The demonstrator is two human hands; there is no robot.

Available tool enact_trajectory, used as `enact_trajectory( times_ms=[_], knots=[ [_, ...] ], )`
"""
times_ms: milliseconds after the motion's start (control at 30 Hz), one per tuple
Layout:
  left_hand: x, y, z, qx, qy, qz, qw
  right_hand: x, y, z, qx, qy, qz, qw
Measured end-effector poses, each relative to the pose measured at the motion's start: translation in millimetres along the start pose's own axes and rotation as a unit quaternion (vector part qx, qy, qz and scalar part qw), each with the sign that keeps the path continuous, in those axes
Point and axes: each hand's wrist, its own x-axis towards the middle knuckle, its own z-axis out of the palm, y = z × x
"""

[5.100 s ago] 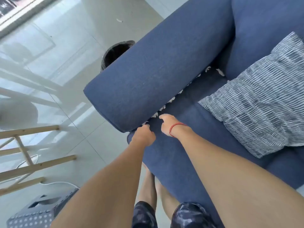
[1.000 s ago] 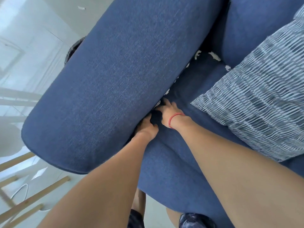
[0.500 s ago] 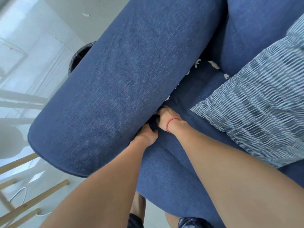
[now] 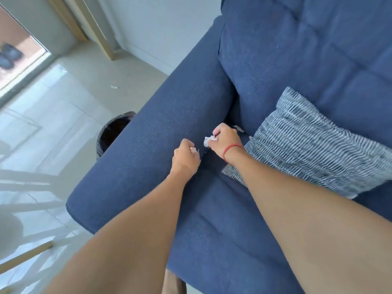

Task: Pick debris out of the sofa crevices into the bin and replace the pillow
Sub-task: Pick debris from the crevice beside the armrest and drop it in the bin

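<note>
Eyeing bin (image 4: 115, 132) far left, behind armrest (image 4: 152, 145). My left hand (image 4: 185, 159) pinched shut on small scraps; right hand (image 4: 224, 137) closed round white paper wad (image 4: 209, 141) — more bits (image 4: 238, 128) lodged in crevice beyond. Pillow (image 4: 314, 145) rightmost, on seat. Risk — loose pinch sheds scraps over armrest, onto floor.

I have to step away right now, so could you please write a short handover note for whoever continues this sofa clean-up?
Left hand: closed on small white scraps, above the armrest.
Right hand: closed on a wad of white debris, over the crevice.
Bin: on the floor beyond the armrest.
Pillow: on the seat, leaning on the backrest.
Done: handfuls gathered.
Left: drop them in the bin, pick out the white bits at the back of the crevice, replace the pillow.
</note>
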Motion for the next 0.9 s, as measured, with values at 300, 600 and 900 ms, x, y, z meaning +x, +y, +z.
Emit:
enact_trajectory(
  times_ms=[300,600,900],
  knots=[
    [27,52,-85,-0.036,0.051,0.091,0.994,6,-64,-26,-0.006,0.063,-0.073,0.995],
    [74,-27,-177,-0.055,0.143,-0.007,0.988,30,-157,60,-0.022,0.010,-0.103,0.994],
    [115,-88,-240,-0.052,0.191,-0.081,0.977,53,-234,144,0.002,-0.047,-0.114,0.992]
  ],
)
